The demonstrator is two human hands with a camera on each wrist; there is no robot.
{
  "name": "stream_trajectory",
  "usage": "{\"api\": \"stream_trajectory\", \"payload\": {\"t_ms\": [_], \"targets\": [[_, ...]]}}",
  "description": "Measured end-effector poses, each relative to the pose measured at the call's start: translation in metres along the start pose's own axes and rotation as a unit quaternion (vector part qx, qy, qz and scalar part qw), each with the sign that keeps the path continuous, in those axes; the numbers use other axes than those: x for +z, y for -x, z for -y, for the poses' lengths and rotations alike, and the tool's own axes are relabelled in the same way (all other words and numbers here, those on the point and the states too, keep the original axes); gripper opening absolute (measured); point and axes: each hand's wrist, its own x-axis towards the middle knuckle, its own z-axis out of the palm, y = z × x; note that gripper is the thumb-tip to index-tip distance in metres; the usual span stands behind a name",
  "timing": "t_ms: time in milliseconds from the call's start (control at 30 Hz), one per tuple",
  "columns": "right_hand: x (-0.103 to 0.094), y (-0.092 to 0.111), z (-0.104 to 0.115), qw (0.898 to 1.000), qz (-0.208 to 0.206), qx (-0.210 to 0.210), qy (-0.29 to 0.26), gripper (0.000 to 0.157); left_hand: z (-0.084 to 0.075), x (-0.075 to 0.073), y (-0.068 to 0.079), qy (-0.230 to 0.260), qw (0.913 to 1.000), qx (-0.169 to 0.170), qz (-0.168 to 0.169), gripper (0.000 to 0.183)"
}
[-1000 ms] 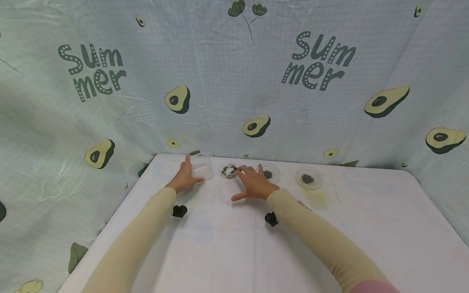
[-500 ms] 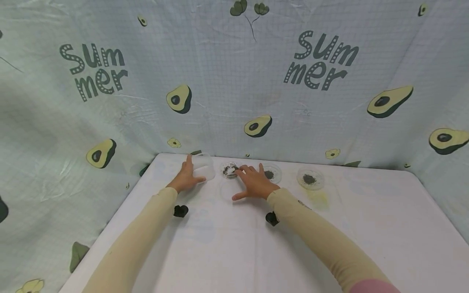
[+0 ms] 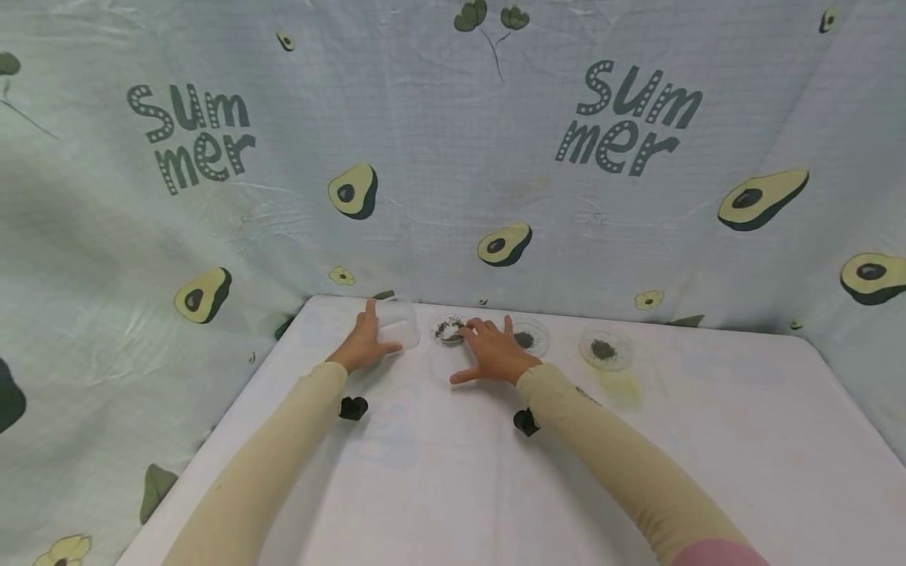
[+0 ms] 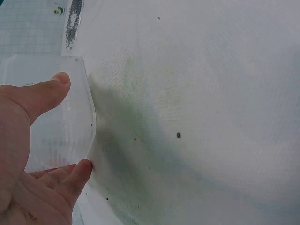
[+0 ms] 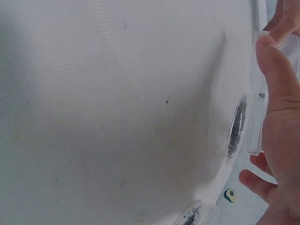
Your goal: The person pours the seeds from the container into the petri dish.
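Observation:
In the head view my left hand [image 3: 364, 342] grips a clear plastic tub [image 3: 399, 324] at the table's back left. The left wrist view has the thumb on one side of this tub [image 4: 61, 126] and the fingers on the other. My right hand [image 3: 493, 354] holds a clear, flat dish lid [image 5: 255, 124] by its edges, thumb and fingers spread around it. Just beyond the lid sits a shallow clear dish [image 3: 448, 328] with scattered dark flakes. A second dish [image 3: 541, 339] with a dark heap is partly hidden behind the right hand.
A third clear dish [image 3: 614, 366] with a dark heap stands farther right, near a yellow stain [image 3: 623, 389] on the white table [image 3: 439, 487]. A patterned cloth [image 3: 425, 157] rises behind the table's back edge. Small dark specks [image 4: 178, 135] dot the surface.
The head view has shifted slightly, so the scene sits a little farther right. Both hands keep their grips and nearly the same places.

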Motion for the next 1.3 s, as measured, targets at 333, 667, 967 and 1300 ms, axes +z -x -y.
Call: {"api": "stream_trajectory", "payload": {"t_ms": [333, 667, 967, 1300], "targets": [[0.002, -0.003, -0.001, 1.0, 0.001, 0.008, 0.005, 0.099, -0.001, 0.0, 0.001, 0.0, 1.0, 0.002, -0.007, 0.11], [0.001, -0.006, -0.002, 1.0, 0.009, 0.018, 0.006, 0.101, -0.004, 0.0, 0.003, 0.003, 0.9998, 0.012, -0.016, 0.107], [0.001, -0.011, -0.001, 1.0, 0.01, 0.028, -0.001, 0.1, -0.002, 0.0, 0.002, 0.003, 0.9998, 0.015, -0.015, 0.108], [0.001, -0.014, -0.004, 1.0, 0.003, 0.029, -0.008, 0.099, -0.001, 0.0, 0.002, -0.002, 0.9998, 0.012, -0.018, 0.107]]}}
